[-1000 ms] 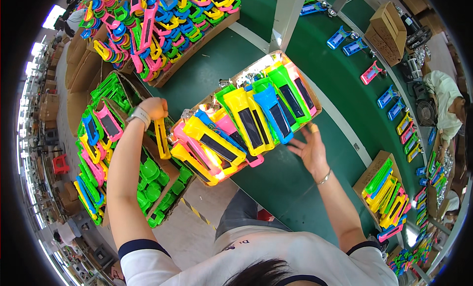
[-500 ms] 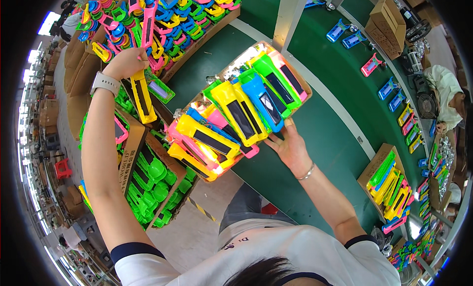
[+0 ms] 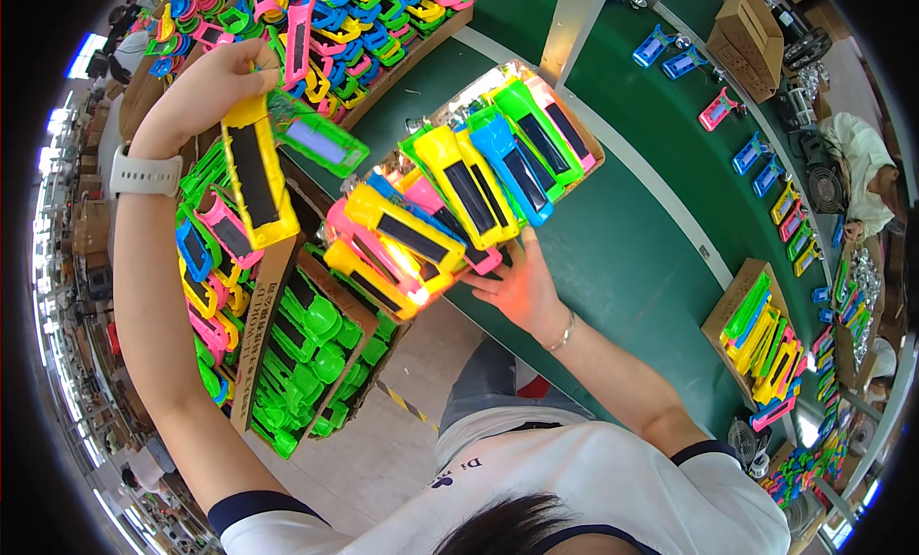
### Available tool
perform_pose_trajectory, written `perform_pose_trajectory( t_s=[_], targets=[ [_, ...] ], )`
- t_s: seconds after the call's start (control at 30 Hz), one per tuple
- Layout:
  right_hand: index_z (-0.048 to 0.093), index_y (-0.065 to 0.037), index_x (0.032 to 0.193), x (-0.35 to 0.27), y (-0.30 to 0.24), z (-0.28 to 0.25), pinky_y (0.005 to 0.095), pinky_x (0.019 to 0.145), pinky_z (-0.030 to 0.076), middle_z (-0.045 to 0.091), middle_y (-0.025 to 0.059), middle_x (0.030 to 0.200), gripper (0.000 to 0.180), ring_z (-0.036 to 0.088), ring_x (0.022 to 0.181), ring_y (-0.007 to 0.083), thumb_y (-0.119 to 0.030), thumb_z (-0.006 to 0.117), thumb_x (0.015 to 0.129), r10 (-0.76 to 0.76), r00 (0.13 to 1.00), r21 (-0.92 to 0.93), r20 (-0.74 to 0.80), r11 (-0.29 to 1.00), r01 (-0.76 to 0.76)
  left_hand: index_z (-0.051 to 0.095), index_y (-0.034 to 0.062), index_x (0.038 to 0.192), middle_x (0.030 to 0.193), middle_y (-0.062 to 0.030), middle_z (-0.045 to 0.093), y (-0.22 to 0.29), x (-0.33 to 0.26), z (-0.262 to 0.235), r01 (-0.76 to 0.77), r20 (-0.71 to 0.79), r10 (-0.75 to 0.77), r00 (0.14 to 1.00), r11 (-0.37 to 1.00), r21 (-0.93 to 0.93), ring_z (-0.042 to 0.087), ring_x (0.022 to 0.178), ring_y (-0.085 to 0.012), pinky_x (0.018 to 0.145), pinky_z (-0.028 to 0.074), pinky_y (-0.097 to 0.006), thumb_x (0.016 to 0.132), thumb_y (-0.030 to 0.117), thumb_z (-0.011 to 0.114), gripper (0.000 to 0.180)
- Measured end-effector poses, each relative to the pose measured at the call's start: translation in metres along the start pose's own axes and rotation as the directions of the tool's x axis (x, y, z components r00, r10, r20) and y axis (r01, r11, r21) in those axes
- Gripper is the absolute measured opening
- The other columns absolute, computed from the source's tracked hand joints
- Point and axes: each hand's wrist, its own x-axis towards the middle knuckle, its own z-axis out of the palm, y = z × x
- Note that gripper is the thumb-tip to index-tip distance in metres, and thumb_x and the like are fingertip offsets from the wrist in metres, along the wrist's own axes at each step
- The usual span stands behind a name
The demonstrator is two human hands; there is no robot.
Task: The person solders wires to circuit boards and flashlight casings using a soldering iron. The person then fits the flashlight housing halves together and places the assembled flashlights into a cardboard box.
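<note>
My left hand (image 3: pixel 222 84), at the upper left, pinches the end of a long yellow plastic casing (image 3: pixel 257 177) with a dark panel in it. Beside it hangs a green casing (image 3: pixel 321 142) with a pale panel, its upper end at my fingers; it seems held along with the yellow one. My right hand (image 3: pixel 525 289) has its fingers apart against the near side of a shallow cardboard box (image 3: pixel 595 163). Rows of yellow, blue, green and pink casings (image 3: pixel 466 193) lie tilted in that box, overlapping. The box's far edge is glary.
A large heap of mixed casings (image 3: pixel 349 38) fills a carton at the far left. Nearer, a carton holds green parts (image 3: pixel 311 344). Along the right, casings (image 3: pixel 787 215) line the green bench (image 3: pixel 632 297), and another filled box (image 3: pixel 761 349) stands there. A metal post (image 3: pixel 574 29) rises behind.
My left hand has moved left and up, lifting the yellow and green casings with it. My right hand and the box have shifted slightly left in view.
</note>
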Motion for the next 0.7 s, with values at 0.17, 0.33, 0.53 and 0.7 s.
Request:
perform_pose_trajectory(
  t_s=[0.17, 0.33, 0.53, 0.7],
  targets=[
    [0.002, -0.021, 0.14, 0.041, -0.005, 0.017, 0.0559, 0.103, 0.002, 0.026, 0.0184, 0.138, 0.087, 0.037, 0.119, 0.0416, -0.074, 0.028, 0.076, -0.03, 0.998, -0.065, 0.057, 0.997, 0.033, 0.052, 0.006, 0.08, 0.067, 0.0045, 0.048, 0.008, 0.003, 0.013, -0.052, 0.002, 0.052, 0.999, 0.999, -0.005, 0.045, 0.062, -0.0033, 0.057, 0.037, -0.02, 0.085, 0.019, 0.056, 0.014],
    [0.001, -0.017, 0.141, 0.077, -0.033, 0.033, 0.0538, 0.104, 0.002, 0.03, 0.0205, 0.136, 0.091, 0.039, 0.119, 0.0392, -0.075, 0.028, 0.076, -0.027, 0.997, -0.141, 0.075, 0.989, 0.037, 0.054, 0.0053, 0.078, 0.071, 0.0039, 0.051, -0.001, 0.022, 0.03, -0.034, 0.022, 0.035, 0.999, 0.999, -0.031, 0.047, 0.065, -0.0046, 0.06, 0.039, -0.022, 0.083, 0.018, 0.056, 0.014],
    [0.043, -0.007, 0.121, 0.053, -0.061, 0.034, 0.0328, 0.082, 0.04, 0.049, 0.0075, 0.117, 0.049, 0.057, 0.096, 0.0202, -0.042, 0.044, 0.088, -0.32, 0.947, -0.622, 0.036, 0.735, 0.271, 0.054, 0.0065, 0.074, 0.068, 0.003, 0.053, -0.009, 0.038, 0.043, 0.043, 0.073, -0.044, 0.996, 0.999, 0.012, 0.047, 0.063, -0.0064, 0.057, 0.038, -0.022, 0.078, 0.016, 0.055, 0.01],
    [0.048, 0.001, 0.113, 0.042, -0.076, 0.059, 0.0254, 0.077, 0.044, 0.058, 0.0104, 0.102, 0.047, 0.056, 0.09, 0.0131, -0.036, 0.051, 0.085, -0.539, 0.786, -0.771, 0.303, 0.345, 0.535, 0.057, 0.0073, 0.074, 0.065, 0.0037, 0.051, 0.007, 0.051, 0.055, 0.08, 0.127, -0.077, 0.989, 0.997, -0.019, 0.045, 0.058, -0.0063, 0.049, 0.035, -0.022, 0.077, 0.019, 0.056, 0.012]
  ],
)
